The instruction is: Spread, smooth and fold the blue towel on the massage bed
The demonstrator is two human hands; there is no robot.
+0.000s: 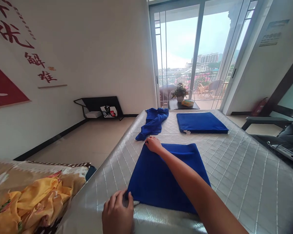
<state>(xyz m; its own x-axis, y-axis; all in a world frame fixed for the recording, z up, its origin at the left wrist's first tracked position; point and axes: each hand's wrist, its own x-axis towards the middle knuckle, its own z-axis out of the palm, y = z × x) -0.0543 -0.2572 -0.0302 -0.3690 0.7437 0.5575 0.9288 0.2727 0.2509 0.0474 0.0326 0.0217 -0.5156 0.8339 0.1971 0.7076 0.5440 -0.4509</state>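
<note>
Fingers of left hand: pinched on near-left corner of flat blue fabric square; right hand: bent over far-left corner, grip unclear. Beneath square: silvery quilted surface. Beyond: grey-framed glass doors.

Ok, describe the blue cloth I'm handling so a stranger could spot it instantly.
Find the silver quilted surface before the sliding glass door. On its near part, a flat blue cloth has your left hand at its near-left corner. Unlike the crumpled cloth and blue stack beyond, it lies under your right forearm.
</note>
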